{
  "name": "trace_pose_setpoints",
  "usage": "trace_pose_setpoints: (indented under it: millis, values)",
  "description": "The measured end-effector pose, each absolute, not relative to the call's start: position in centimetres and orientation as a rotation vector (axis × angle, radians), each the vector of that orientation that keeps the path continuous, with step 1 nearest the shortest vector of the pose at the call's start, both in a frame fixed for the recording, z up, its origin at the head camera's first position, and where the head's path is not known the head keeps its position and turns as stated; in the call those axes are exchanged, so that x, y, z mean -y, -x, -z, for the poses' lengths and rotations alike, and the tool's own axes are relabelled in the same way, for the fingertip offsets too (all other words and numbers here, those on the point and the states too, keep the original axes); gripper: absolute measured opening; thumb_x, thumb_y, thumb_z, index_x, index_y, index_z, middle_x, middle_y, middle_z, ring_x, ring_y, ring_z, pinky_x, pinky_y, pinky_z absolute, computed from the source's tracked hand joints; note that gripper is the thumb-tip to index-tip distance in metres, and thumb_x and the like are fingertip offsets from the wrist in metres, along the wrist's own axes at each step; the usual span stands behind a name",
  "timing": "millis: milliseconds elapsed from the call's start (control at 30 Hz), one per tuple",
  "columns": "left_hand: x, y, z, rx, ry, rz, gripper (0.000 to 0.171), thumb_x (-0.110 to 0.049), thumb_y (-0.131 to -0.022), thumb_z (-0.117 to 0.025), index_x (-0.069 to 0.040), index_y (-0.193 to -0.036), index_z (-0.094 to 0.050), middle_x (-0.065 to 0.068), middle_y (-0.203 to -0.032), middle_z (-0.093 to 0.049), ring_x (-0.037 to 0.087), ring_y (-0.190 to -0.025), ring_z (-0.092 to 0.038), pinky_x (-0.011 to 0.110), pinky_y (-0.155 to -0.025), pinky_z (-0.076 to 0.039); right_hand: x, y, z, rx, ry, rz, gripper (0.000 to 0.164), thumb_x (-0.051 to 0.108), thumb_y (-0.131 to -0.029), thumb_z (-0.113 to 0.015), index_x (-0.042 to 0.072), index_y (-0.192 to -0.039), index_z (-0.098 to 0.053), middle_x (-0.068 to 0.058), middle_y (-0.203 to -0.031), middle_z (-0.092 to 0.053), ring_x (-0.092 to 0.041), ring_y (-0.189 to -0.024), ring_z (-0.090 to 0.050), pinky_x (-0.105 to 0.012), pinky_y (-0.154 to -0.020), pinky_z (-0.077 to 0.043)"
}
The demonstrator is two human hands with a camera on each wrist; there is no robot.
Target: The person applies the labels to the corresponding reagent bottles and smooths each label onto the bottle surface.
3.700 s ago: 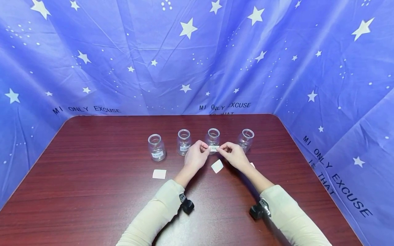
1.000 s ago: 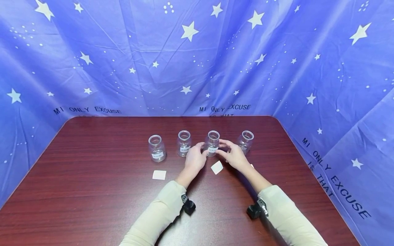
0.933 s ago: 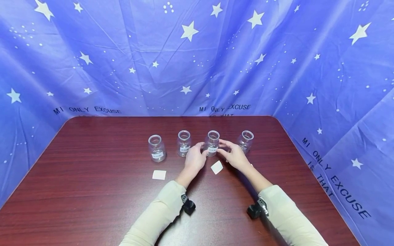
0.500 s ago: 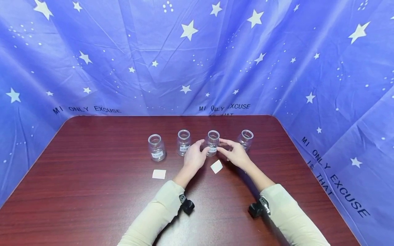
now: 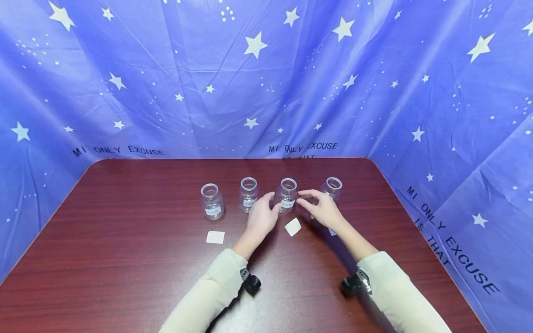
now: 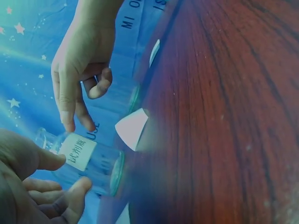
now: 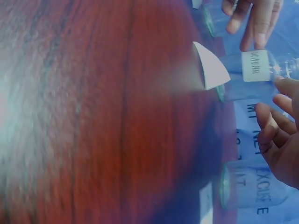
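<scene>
A clear glass jar (image 5: pixel 288 194), third from the left, stands upright with a printed white label (image 5: pixel 287 204) on its front. My left hand (image 5: pixel 261 216) is at the jar's left side; its thumb and fingertips are at the glass, near the label's edge, fingers loosely bent. On the other side my right hand (image 5: pixel 326 212) has thumb and forefinger spread, a small gap from the jar. The left wrist view shows the label (image 6: pixel 78 151) lying flat on the glass. In the right wrist view the right hand (image 7: pixel 282 135) has loosely bent fingers holding nothing.
Two labelled jars (image 5: pixel 212 203) (image 5: pixel 249 194) stand to the left. A further jar (image 5: pixel 333 186) stands right, partly behind the right hand. Small white paper pieces (image 5: pixel 215 237) (image 5: pixel 293 227) (image 5: pixel 332 232) lie on the dark red table (image 5: pixel 137 259). A starry blue curtain (image 5: pixel 187 92) surrounds it.
Earlier both hands pinched the label at the jar's front; then they pressed at its sides with the label on the glass. Now the right hand has drawn slightly away to the right.
</scene>
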State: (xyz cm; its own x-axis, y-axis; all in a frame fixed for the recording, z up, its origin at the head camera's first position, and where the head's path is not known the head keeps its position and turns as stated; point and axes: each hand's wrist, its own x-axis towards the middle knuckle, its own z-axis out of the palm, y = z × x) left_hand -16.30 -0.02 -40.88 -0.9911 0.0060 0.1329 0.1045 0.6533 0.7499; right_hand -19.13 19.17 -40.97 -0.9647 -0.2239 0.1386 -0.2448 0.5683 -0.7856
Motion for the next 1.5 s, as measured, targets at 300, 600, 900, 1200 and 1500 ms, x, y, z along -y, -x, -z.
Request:
trace_pose_setpoints:
  millis: [300,600,900,1200,1500]
  values:
    - [-0.2,14.6,40.0,2.817,0.121,1.156,0.046,-0.03,-0.086,-0.064,-0.005,-0.124,-0.056,0.014,-0.112,-0.066,0.028,-0.1,-0.065,0.041,-0.083,-0.051,-22.0,18.0,40.0,2.871,-0.379,-1.217,0.023,0.028,-0.086,-0.066,0.01,-0.1,-0.069,-0.015,-0.078,-0.065,-0.017,-0.048,-0.055,-0.027,-0.047,-0.047]
    - [-1.9,13.2,40.1,2.827,0.228,1.003,0.046,-0.035,-0.084,-0.066,-0.01,-0.12,-0.055,0.007,-0.106,-0.065,0.025,-0.091,-0.066,0.038,-0.075,-0.052,-25.8,17.1,40.3,2.968,-0.365,-1.116,0.018,0.025,-0.086,-0.067,0.01,-0.095,-0.07,-0.007,-0.086,-0.067,-0.014,-0.047,-0.053,-0.025,-0.047,-0.045]
    - [-5.1,12.1,40.4,2.902,0.562,0.909,0.035,-0.036,-0.086,-0.064,-0.016,-0.113,-0.06,0.0,-0.1,-0.067,0.012,-0.086,-0.064,0.027,-0.071,-0.05,-29.0,16.5,40.3,3.093,-0.446,-1.091,0.02,0.016,-0.083,-0.068,0.002,-0.098,-0.066,-0.008,-0.075,-0.063,-0.011,-0.051,-0.051,-0.025,-0.047,-0.044]
    - [-8.5,12.8,41.4,2.998,0.626,0.815,0.028,-0.038,-0.083,-0.067,-0.019,-0.104,-0.065,-0.006,-0.084,-0.062,0.005,-0.072,-0.057,0.019,-0.061,-0.043,-30.2,16.2,40.6,3.121,-0.481,-1.032,0.024,0.009,-0.077,-0.071,0.0,-0.098,-0.065,-0.004,-0.073,-0.059,-0.005,-0.049,-0.046,-0.024,-0.045,-0.043]
    - [-11.6,13.8,42.4,3.084,0.525,0.792,0.03,-0.041,-0.081,-0.068,-0.023,-0.105,-0.065,-0.007,-0.085,-0.058,0.007,-0.073,-0.056,0.021,-0.061,-0.042,-30.4,16.0,41.2,3.096,-0.507,-0.981,0.029,0.011,-0.074,-0.075,0.002,-0.1,-0.066,-0.003,-0.073,-0.057,-0.004,-0.054,-0.045,-0.022,-0.051,-0.039]
